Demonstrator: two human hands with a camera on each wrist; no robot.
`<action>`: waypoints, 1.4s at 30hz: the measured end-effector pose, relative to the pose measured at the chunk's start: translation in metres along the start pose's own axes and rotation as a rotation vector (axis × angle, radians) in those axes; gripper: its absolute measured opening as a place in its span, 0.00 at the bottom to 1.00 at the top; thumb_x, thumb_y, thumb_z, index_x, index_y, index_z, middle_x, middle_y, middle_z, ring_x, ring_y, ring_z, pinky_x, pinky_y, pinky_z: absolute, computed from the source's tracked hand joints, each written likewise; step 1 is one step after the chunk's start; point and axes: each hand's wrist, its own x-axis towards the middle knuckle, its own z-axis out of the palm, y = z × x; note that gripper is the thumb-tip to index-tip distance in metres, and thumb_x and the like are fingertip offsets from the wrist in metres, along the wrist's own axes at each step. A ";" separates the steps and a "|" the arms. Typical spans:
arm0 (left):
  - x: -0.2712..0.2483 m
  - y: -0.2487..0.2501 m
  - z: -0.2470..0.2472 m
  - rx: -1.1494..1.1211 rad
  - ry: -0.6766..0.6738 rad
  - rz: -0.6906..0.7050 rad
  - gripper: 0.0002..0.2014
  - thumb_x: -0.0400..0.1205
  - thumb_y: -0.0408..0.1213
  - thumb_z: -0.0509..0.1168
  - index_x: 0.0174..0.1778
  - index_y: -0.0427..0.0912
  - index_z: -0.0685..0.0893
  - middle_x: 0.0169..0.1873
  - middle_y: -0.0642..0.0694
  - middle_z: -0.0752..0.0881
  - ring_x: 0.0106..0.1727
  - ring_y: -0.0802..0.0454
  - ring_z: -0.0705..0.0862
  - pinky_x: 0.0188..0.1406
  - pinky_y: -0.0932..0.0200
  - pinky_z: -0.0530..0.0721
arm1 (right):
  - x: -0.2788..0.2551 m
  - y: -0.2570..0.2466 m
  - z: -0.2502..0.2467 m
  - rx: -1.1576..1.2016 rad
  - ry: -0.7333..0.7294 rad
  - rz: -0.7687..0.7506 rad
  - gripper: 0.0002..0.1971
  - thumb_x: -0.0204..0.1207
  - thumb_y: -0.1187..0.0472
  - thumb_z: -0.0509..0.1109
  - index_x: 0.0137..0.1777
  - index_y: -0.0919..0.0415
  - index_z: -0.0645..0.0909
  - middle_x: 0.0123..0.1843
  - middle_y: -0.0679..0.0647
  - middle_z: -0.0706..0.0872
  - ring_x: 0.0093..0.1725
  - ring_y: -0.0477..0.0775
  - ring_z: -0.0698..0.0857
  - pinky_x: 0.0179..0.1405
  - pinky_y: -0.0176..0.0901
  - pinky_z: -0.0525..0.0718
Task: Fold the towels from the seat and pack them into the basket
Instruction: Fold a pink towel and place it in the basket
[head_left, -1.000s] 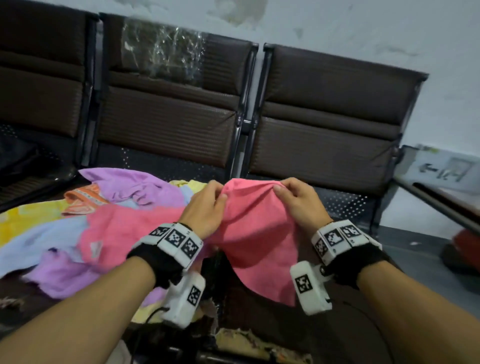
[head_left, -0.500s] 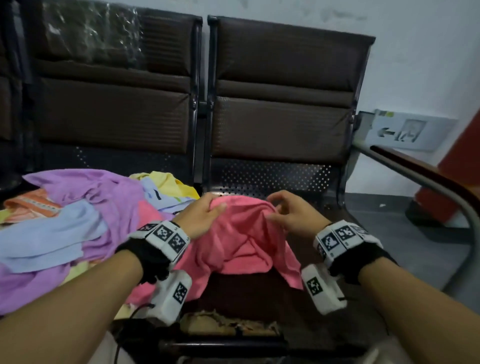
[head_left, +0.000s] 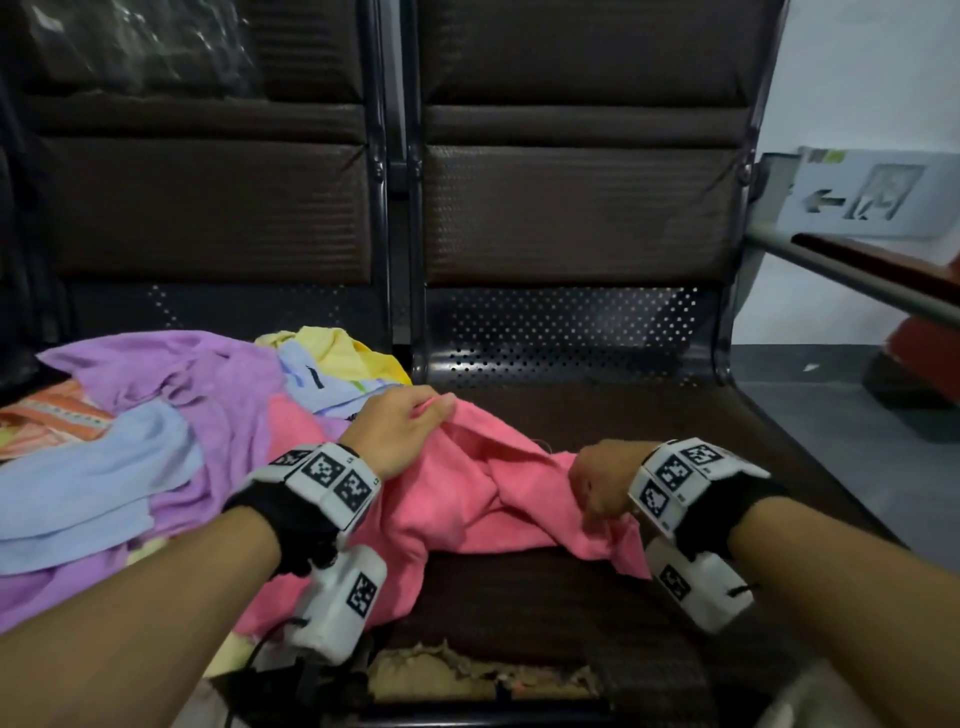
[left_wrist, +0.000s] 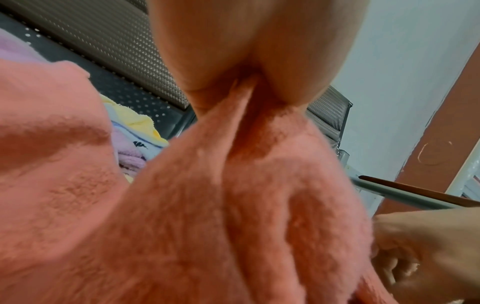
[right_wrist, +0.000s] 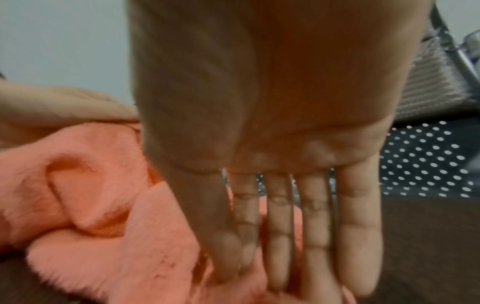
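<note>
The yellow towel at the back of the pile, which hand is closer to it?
Left. The left hand, pinching the pink towel, sits just in front of the yellow towel. The right hand is farther off, over the other seat.

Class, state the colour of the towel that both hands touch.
Pink towel, clearest in the head view.

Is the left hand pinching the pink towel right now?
Yes, the left hand pinches a fold of the pink towel between thumb and fingers.

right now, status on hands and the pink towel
Left hand pinches pink towel; right hand open on it. Towel crumpled on seat, unfolded. Basket unseen.
</note>
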 end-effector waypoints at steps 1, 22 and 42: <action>0.001 0.000 0.000 -0.004 0.014 0.005 0.19 0.85 0.44 0.58 0.28 0.41 0.72 0.27 0.48 0.72 0.34 0.49 0.72 0.40 0.52 0.71 | 0.000 0.000 -0.001 0.005 0.020 -0.017 0.06 0.63 0.54 0.76 0.38 0.53 0.85 0.34 0.46 0.85 0.37 0.49 0.84 0.41 0.38 0.82; 0.016 0.025 -0.005 -0.356 0.145 -0.285 0.14 0.82 0.43 0.54 0.33 0.42 0.77 0.32 0.44 0.77 0.37 0.47 0.75 0.45 0.52 0.73 | -0.017 -0.017 0.021 -0.112 -0.029 -0.118 0.32 0.62 0.37 0.77 0.59 0.58 0.79 0.55 0.57 0.81 0.56 0.59 0.81 0.54 0.42 0.78; -0.009 0.040 -0.040 -0.352 -0.133 0.202 0.26 0.79 0.54 0.56 0.39 0.29 0.80 0.34 0.46 0.78 0.39 0.58 0.74 0.42 0.55 0.77 | -0.040 -0.063 -0.046 0.983 0.537 -0.397 0.10 0.79 0.54 0.68 0.54 0.56 0.86 0.53 0.50 0.89 0.55 0.48 0.87 0.60 0.38 0.80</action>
